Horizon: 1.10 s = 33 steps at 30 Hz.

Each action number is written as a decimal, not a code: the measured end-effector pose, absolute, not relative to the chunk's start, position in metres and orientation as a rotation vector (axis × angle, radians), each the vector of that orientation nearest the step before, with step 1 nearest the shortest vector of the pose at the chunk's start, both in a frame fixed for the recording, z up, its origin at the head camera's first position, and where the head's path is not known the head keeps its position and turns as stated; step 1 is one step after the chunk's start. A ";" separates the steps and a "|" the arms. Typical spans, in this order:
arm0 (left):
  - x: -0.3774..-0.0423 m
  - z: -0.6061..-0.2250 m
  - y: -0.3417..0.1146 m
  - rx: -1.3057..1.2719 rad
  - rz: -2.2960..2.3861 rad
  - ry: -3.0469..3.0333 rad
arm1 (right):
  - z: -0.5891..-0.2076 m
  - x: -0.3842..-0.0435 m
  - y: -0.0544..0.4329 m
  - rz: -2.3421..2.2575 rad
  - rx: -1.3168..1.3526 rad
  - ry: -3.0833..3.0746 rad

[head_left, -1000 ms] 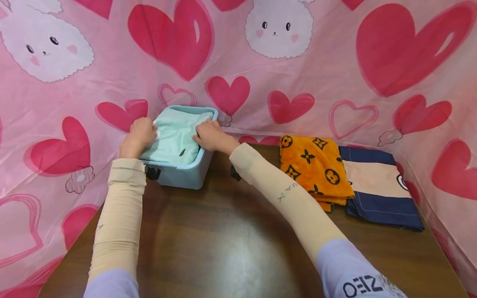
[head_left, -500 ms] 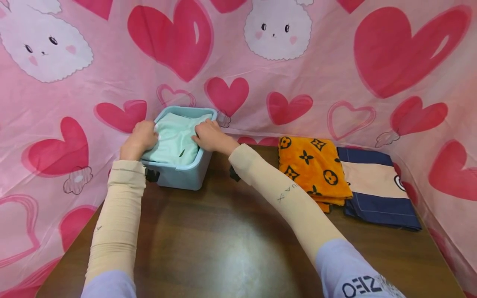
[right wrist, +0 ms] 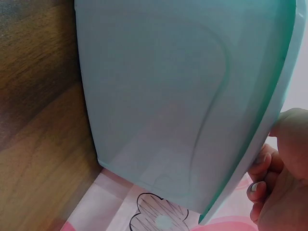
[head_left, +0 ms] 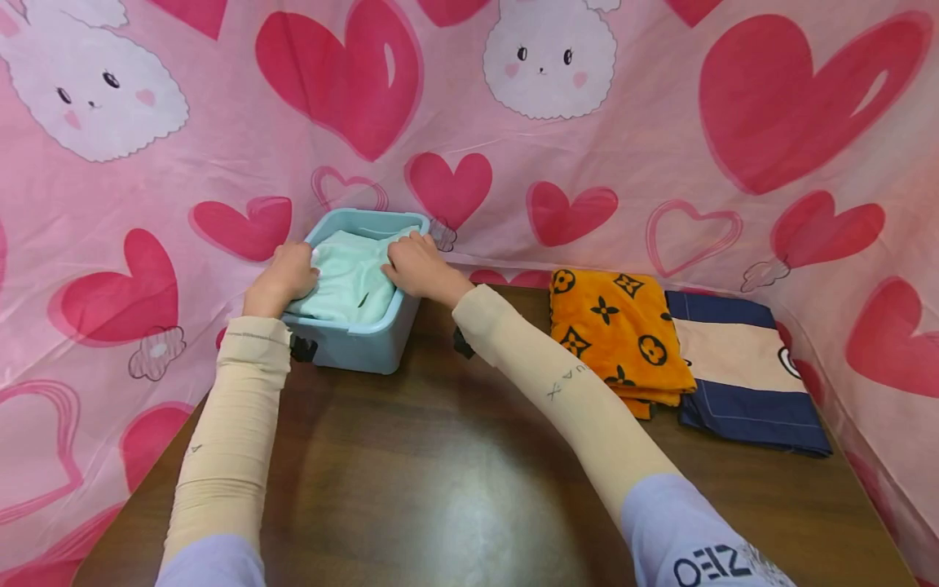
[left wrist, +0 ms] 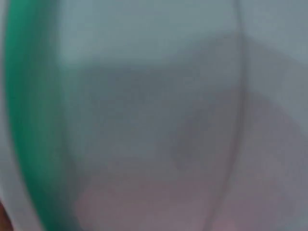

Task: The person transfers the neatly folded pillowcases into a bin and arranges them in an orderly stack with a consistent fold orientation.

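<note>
A pale mint folded cloth [head_left: 348,273] with a small dark leaf-like mark lies in a light blue plastic bin [head_left: 355,346]. My left hand [head_left: 282,277] grips the cloth's left side at the bin's left rim, with most of its fingers hidden. At the right rim, my right hand [head_left: 418,265] holds the cloth's right side with curled fingers. In the right wrist view, that hand's curled fingers [right wrist: 260,190] show beside the rim, above the bin's outer wall [right wrist: 154,96]. A blurred bin wall [left wrist: 154,115] fills the left wrist view.
On the brown wooden table [head_left: 440,456], a folded orange cloth [head_left: 612,326] with black motifs lies at right. It overlaps a navy and beige folded cloth [head_left: 741,359]. Pink heart-print fabric [head_left: 572,147] hangs behind the bin and along both sides.
The mint cloth's far edge has sunk lower, baring more of the bin's inner back wall. My left hand has shifted slightly right and down, while my right hand has stayed nearly in place.
</note>
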<state>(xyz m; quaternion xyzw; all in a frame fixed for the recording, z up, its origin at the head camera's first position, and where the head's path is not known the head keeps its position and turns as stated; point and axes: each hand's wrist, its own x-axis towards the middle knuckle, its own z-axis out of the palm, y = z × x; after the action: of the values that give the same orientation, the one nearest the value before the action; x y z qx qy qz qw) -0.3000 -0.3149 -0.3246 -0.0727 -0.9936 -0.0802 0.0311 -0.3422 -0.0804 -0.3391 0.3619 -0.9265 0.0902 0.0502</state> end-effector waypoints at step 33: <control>-0.278 -0.328 -0.290 -0.257 -0.286 -3.012 | -0.339 -0.338 -0.065 0.477 1.139 -2.758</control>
<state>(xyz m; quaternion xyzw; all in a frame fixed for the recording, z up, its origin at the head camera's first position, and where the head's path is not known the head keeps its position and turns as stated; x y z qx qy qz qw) -0.2782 -0.2898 -0.3280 -0.0844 -0.9906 -0.0941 0.0525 -0.3378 -0.0647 -0.3391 0.3763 -0.9110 0.1576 0.0597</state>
